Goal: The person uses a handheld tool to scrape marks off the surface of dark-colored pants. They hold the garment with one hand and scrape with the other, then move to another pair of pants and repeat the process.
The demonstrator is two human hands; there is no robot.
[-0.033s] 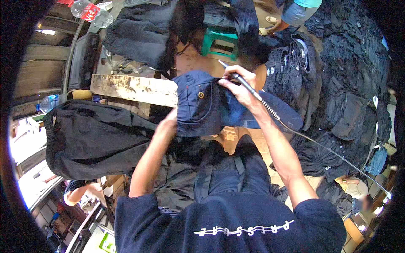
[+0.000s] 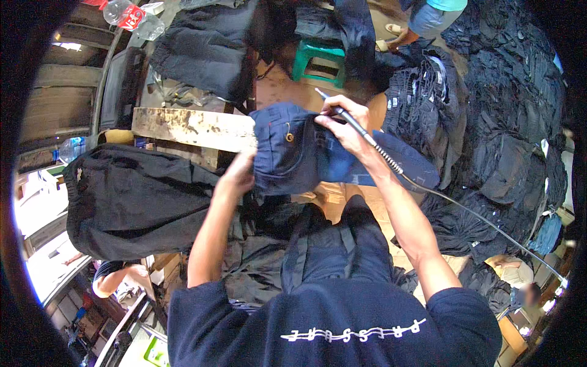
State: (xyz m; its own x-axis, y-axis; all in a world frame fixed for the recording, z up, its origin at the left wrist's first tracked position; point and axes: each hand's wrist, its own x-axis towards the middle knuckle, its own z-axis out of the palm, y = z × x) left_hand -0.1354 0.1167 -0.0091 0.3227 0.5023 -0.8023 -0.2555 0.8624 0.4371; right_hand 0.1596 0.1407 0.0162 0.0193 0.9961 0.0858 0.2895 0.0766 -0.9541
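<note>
In front of me a navy garment [image 2: 278, 156] with gathered edges and a small orange ring-shaped mark hangs bunched at the end of a wooden board. My right hand [image 2: 350, 125] grips a slim corded pen-shaped tool [image 2: 358, 127], its pointed tip up and to the left. Thumb and fingertips of that hand also meet the garment's upper right edge. Close by the garment's left edge is my left hand [image 2: 237, 176], its fingers smeared by motion; whether it touches the cloth is unclear. Blue cloth [image 2: 397, 159] lies beneath my right forearm.
The pale stained board [image 2: 189, 127] runs left. Black trousers [image 2: 140, 199] lie at the left, and dark garments [image 2: 501, 122] are heaped at the right. A green stool [image 2: 319, 61] stands ahead, near another person's leg [image 2: 428, 23]. The tool's cord [image 2: 471, 214] trails right.
My left hand has shifted slightly down and left at the garment's edge. The garment has moved a little to the left; my right hand still holds the tool.
</note>
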